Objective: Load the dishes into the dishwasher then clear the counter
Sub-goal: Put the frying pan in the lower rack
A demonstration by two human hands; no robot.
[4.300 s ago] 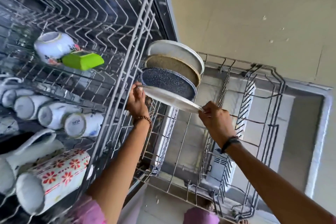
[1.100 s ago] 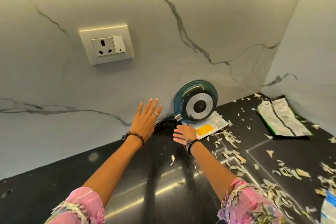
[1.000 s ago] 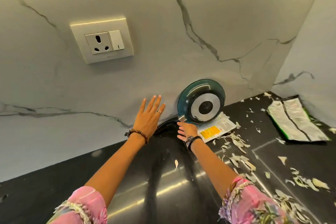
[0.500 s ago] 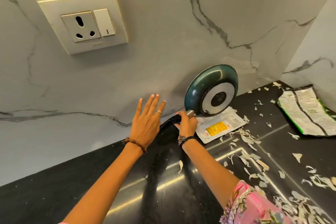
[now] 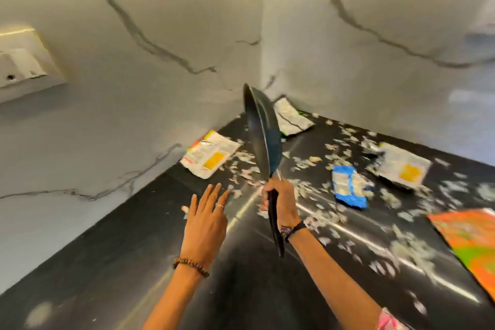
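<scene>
**Pan lifted off the tabletop, held edge-on in the right hand**

Hand pose. The right hand (image 5: 280, 199) is raised above the black tabletop (image 5: 112, 262), its fingers (image 5: 267, 190) clenched round the dark handle of the frying pan (image 5: 263, 134). The handle runs down past the wrist, which carries a dark band. The left hand (image 5: 205, 222) hovers just beside it, palm down, fingers straight and spread, grasping nothing; a ring shows on one finger and a beaded bracelet (image 5: 190, 266) sits at the wrist.

Change since half a second ago. Then the pan leaned against the marble wall (image 5: 120, 120) with its underside facing out, and the right hand was only closing on the handle at the tabletop. It is now clear of both wall and tabletop. The left hand was flat near the wall; it now hangs over the tabletop. The view has swung right, so the wall socket (image 5: 24, 67) lies at the left edge.

Condition of the pan. It stands nearly upright and edge-on, dark inside with a teal outer rim. Motion blur softens it, so surface detail cannot be judged with certainty.

Surroundings. A white and yellow packet (image 5: 209, 155) lies near the wall; a blue wrapper (image 5: 348, 187), a second yellow-labelled packet (image 5: 404, 169), an orange packet (image 5: 471, 241) and scattered paper scraps (image 5: 321, 211) lie across the tabletop.
</scene>
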